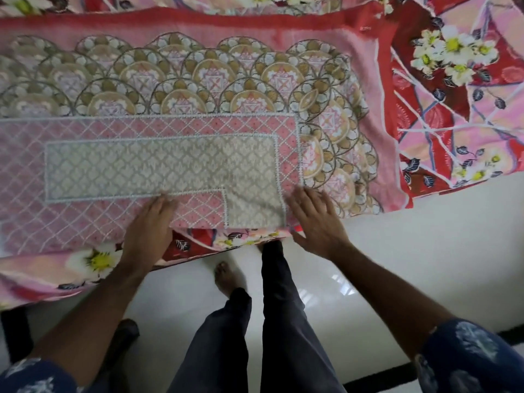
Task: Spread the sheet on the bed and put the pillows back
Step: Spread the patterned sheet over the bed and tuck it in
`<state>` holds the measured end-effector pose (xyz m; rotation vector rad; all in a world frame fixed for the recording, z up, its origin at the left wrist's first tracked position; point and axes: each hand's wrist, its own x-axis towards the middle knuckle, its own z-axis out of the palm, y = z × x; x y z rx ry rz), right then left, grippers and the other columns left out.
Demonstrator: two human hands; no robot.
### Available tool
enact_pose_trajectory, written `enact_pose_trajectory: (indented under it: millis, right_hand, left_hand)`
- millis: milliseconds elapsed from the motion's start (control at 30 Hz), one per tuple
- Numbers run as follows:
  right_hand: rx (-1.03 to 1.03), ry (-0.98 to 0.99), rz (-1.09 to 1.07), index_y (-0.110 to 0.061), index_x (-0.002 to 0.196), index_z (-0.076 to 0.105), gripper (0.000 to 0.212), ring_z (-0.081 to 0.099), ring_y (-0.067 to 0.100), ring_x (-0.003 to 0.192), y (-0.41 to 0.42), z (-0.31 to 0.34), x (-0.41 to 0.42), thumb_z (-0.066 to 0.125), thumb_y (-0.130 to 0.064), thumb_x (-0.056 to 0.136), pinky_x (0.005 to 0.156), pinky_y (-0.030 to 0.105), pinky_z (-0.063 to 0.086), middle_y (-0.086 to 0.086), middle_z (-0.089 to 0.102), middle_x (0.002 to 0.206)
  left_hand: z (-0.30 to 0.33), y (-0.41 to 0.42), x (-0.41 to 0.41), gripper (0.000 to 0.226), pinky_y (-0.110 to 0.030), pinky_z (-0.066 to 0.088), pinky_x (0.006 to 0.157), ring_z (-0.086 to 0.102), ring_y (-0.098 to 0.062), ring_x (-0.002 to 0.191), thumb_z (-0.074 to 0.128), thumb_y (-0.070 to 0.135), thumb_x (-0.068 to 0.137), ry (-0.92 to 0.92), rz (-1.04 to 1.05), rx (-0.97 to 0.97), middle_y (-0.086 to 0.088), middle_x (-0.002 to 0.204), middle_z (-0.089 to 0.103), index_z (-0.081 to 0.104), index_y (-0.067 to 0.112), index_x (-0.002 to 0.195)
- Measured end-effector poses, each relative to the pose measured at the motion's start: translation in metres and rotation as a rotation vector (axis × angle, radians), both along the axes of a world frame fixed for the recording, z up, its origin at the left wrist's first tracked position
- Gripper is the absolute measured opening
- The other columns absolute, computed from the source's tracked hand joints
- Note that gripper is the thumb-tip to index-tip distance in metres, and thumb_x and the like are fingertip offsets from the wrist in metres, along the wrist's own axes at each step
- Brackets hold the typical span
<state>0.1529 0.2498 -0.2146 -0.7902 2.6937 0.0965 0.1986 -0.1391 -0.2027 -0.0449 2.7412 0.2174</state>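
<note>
You are standing in a home bedroom. In front of you a bed (453, 80) is covered in red and pink flowered cloth, with a patterned pink sheet (170, 109) laid over it. Under you is a glossy white tiled floor (425, 236), and your bare foot (226, 277) shows beside dark trousers (280, 307).

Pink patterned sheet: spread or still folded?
Still folded: the pink patterned sheet lies as a layered panel covering only part of the floral bed cover, its folded edge under both hands.
</note>
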Motion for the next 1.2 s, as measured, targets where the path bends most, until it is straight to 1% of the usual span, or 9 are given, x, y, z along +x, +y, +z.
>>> enact_pose_trajectory:
  millis: [100, 233, 400, 533, 700, 867, 1033, 1133, 1200]
  right_hand:
    - [-0.013, 0.038, -0.110, -0.015, 0.155, 0.034, 0.083, 0.033, 0.037, 0.148, -0.038, -0.001, 0.000, 0.065, -0.039, 0.083, 0.116, 0.064, 0.026, 0.014, 0.037, 0.160]
    - [-0.029, 0.122, -0.227, -0.016, 0.142, 0.051, 0.059, 0.054, 0.031, 0.130, -0.034, 0.005, -0.027, 0.062, -0.017, 0.085, 0.107, 0.060, 0.040, 0.009, 0.057, 0.142]
    - [0.061, 0.012, -0.559, -0.023, 0.111, 0.074, 0.041, 0.071, 0.031, 0.090, 0.040, 0.052, -0.059, 0.060, 0.003, 0.083, 0.072, 0.039, 0.058, 0.007, 0.075, 0.107]
    - [0.071, 0.011, -0.646, -0.024, 0.093, 0.076, 0.028, 0.071, 0.029, 0.076, 0.065, 0.110, -0.095, 0.059, -0.001, 0.090, 0.065, 0.036, 0.056, 0.008, 0.075, 0.089]
    - [-0.116, 0.089, -0.618, -0.020, 0.096, 0.071, 0.020, 0.066, 0.026, 0.060, 0.057, 0.211, -0.141, 0.063, -0.037, 0.098, 0.050, 0.031, 0.049, 0.004, 0.068, 0.077]
    - [-0.214, 0.294, -0.603, -0.005, 0.094, 0.072, 0.022, 0.070, 0.043, 0.084, 0.062, 0.354, -0.175, 0.066, -0.027, 0.094, 0.071, 0.045, 0.055, 0.024, 0.072, 0.089]
    - [-0.237, 0.523, -0.557, 0.011, 0.088, 0.069, 0.020, 0.068, 0.047, 0.084, 0.094, 0.494, -0.197, 0.063, -0.007, 0.093, 0.074, 0.045, 0.053, 0.036, 0.068, 0.088]
    - [-0.190, 0.619, -0.552, 0.009, 0.090, 0.068, 0.021, 0.066, 0.048, 0.090, 0.125, 0.552, -0.203, 0.061, -0.010, 0.095, 0.084, 0.052, 0.055, 0.035, 0.067, 0.091]
    - [-0.175, 0.707, -0.562, 0.000, 0.081, 0.068, 0.018, 0.067, 0.044, 0.078, 0.165, 0.569, -0.222, 0.063, -0.013, 0.093, 0.077, 0.053, 0.058, 0.027, 0.068, 0.081]
  left_hand:
    - [0.020, -0.009, -0.005, 0.051, -0.055, 0.058, 0.084, 0.067, -0.040, 0.111, 0.067, -0.009, 0.077, 0.132, 0.032, 0.064, -0.018, 0.124, 0.070, 0.068, 0.006, 0.125]
    - [0.047, -0.020, -0.023, 0.041, -0.050, 0.056, 0.069, 0.069, -0.040, 0.091, 0.074, -0.005, 0.075, 0.282, -0.083, 0.033, -0.021, 0.105, 0.073, 0.069, 0.001, 0.115]
    - [0.063, -0.053, -0.042, 0.021, -0.042, 0.052, 0.060, 0.063, -0.034, 0.075, 0.070, 0.005, 0.080, 0.084, -0.169, -0.233, -0.011, 0.085, 0.066, 0.067, 0.009, 0.100]
    - [0.094, -0.061, -0.050, 0.016, -0.042, 0.053, 0.060, 0.059, -0.034, 0.074, 0.070, 0.002, 0.077, 0.010, 0.021, -0.204, -0.011, 0.081, 0.061, 0.066, 0.008, 0.091]
    - [0.183, -0.060, -0.080, 0.011, -0.040, 0.042, 0.060, 0.058, -0.035, 0.073, 0.064, -0.002, 0.084, 0.319, 0.251, -0.008, -0.016, 0.079, 0.061, 0.058, 0.007, 0.086]
    - [0.330, -0.056, -0.129, 0.020, -0.044, 0.044, 0.064, 0.062, -0.041, 0.078, 0.050, 0.004, 0.087, 0.627, 0.315, 0.093, -0.027, 0.089, 0.065, 0.063, 0.006, 0.101]
    - [0.458, -0.042, -0.162, 0.032, -0.048, 0.048, 0.062, 0.063, -0.051, 0.071, 0.052, 0.035, 0.087, 0.906, 0.139, 0.099, -0.031, 0.075, 0.063, 0.057, 0.005, 0.080]
    - [0.504, -0.027, -0.174, 0.063, -0.044, 0.048, 0.059, 0.065, -0.047, 0.068, 0.048, 0.069, 0.084, 0.907, 0.080, 0.124, -0.026, 0.072, 0.065, 0.058, 0.007, 0.079]
    - [0.522, -0.014, -0.179, 0.076, -0.043, 0.049, 0.061, 0.067, -0.042, 0.070, 0.047, 0.085, 0.078, 0.844, 0.063, 0.168, -0.021, 0.073, 0.067, 0.061, 0.010, 0.079]
